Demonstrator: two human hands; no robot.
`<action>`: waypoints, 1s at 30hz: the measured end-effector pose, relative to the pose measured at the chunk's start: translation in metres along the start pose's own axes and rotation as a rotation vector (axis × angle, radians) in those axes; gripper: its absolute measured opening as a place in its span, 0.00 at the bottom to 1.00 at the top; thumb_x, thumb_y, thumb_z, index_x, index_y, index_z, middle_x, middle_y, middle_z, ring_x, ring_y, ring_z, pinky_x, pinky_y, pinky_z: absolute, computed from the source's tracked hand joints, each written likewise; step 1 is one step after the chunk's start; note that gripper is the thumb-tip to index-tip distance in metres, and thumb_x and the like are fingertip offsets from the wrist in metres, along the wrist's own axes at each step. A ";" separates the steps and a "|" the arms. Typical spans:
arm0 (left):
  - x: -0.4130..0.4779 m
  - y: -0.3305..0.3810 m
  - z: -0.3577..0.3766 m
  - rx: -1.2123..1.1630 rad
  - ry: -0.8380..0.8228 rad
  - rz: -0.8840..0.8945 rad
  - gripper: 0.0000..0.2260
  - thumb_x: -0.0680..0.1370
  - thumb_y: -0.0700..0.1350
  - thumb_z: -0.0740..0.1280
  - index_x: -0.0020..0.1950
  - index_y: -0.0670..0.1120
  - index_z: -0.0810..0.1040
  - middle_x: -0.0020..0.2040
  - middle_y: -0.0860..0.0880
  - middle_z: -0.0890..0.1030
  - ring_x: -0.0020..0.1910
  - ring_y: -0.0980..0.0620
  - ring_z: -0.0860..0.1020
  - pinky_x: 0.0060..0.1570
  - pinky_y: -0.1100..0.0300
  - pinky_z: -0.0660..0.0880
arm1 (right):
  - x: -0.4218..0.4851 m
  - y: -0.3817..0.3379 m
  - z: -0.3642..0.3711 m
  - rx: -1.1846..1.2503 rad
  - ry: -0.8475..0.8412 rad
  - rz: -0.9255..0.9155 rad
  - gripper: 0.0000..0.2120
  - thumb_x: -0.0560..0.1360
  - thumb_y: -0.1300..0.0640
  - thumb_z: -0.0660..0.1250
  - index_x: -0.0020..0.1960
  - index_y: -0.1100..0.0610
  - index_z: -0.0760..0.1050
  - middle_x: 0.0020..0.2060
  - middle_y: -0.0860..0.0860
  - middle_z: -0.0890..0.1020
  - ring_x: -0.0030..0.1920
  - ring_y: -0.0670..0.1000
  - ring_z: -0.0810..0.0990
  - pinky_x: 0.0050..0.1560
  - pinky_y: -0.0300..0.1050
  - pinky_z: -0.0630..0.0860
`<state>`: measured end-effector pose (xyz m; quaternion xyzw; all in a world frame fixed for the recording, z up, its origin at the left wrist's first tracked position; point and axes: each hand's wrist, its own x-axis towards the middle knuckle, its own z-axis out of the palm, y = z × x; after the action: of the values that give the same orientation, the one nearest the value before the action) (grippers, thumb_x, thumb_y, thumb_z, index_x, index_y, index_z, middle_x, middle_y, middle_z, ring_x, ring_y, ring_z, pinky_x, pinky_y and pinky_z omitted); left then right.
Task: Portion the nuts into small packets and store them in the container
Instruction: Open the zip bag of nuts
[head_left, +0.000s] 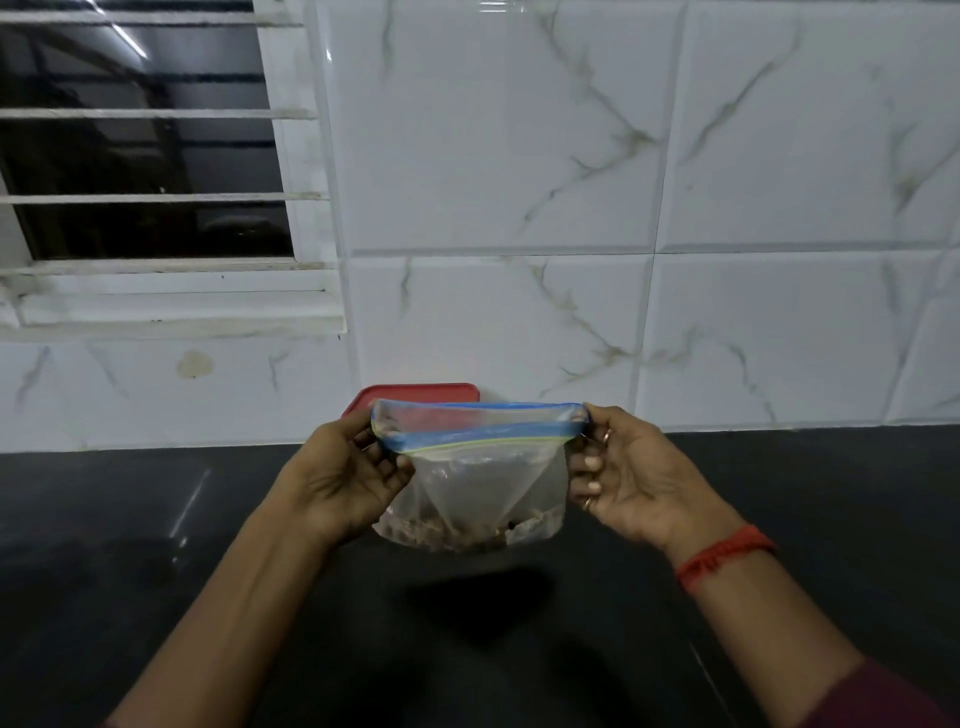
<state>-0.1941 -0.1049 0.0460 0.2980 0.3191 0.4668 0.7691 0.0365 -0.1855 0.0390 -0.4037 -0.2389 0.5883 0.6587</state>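
One bag (483, 483), two hands, one red lid (415, 395); the nuts (447, 532) form a single brownish heap, too blurred to count. The bag is clear plastic with a blue zip strip (483, 434); it hangs upright between the hands, mouth up and bottom down, its mouth's long axis running left to right across the view; the two sides of the strip stand apart, so the mouth is open; the nuts lie along the bottom. The bag is in mid view, held in front of the wall (519, 156) and over the dark counter (156, 571), with its shadow (478, 597) on the counter below it. The left hand (343, 483) grips the left end of the mouth, fingers curled round the strip, palm towards the camera; the right hand (639, 478) pinches the right end between thumb and forefinger, its other fingers loosely curled with their tips just beside the bag's right edge. The right hand wears two rings (606, 435); one red thread (722, 556) circles its wrist; a maroon sleeve (883, 696) shows at the lower right. The red lid lies behind the bag, against the foot of the wall; only its top edge and corners show past the strip, and whether a box sits under it I cannot tell. The wall is white marbled tile; one window (140, 145) with white bars fills the upper left, dark behind.
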 end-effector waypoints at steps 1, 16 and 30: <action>0.000 0.001 0.000 -0.023 -0.014 0.010 0.07 0.81 0.45 0.65 0.53 0.42 0.78 0.39 0.46 0.82 0.35 0.50 0.80 0.47 0.60 0.77 | 0.002 0.000 0.003 0.010 -0.006 -0.002 0.11 0.77 0.56 0.63 0.36 0.54 0.73 0.27 0.47 0.69 0.25 0.44 0.61 0.24 0.37 0.56; 0.003 -0.018 0.004 0.360 -0.026 0.086 0.07 0.76 0.35 0.70 0.52 0.44 0.81 0.45 0.43 0.83 0.41 0.47 0.81 0.36 0.57 0.83 | 0.009 0.010 -0.002 -0.261 0.048 -0.149 0.02 0.75 0.64 0.71 0.45 0.58 0.81 0.35 0.53 0.81 0.35 0.48 0.80 0.33 0.40 0.81; 0.002 -0.015 0.003 -0.046 -0.112 -0.004 0.19 0.66 0.28 0.66 0.56 0.34 0.80 0.50 0.37 0.85 0.41 0.46 0.86 0.45 0.56 0.83 | 0.007 0.005 0.002 0.250 0.037 -0.079 0.17 0.74 0.78 0.63 0.51 0.58 0.69 0.36 0.61 0.84 0.35 0.55 0.86 0.40 0.50 0.84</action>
<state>-0.1832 -0.1098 0.0357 0.3053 0.2653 0.4549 0.7934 0.0339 -0.1780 0.0347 -0.3197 -0.1674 0.5795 0.7307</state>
